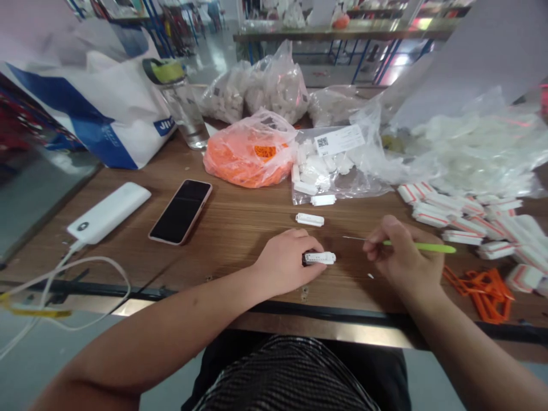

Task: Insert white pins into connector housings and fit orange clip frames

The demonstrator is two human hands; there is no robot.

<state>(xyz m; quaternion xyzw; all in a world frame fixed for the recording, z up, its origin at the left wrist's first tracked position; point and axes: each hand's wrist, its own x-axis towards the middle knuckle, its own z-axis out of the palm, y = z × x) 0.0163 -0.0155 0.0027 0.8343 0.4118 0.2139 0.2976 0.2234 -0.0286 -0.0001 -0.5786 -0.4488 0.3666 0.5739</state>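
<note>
Near the table's front edge, my left hand (291, 261) is closed around a small white plastic part (320, 258) with a dark section at its left end. My right hand (402, 257) grips a thin tool with a lime-green handle (436, 248); its fine metal tip (354, 237) points left, apart from the part in my left hand. A similar white plastic piece (310, 220) lies just beyond my left hand, and another white piece (323, 200) rests by the clear bag. A tiny white scrap (370, 276) lies between my hands.
White pieces with orange strips (462, 220) are piled at the right, beside loose orange frames (488, 291). Behind stand an orange-filled bag (248, 151), a clear bag of white parts (317, 165) and a bottle (184, 111). A phone (182, 211) and cabled power bank (109, 211) lie left.
</note>
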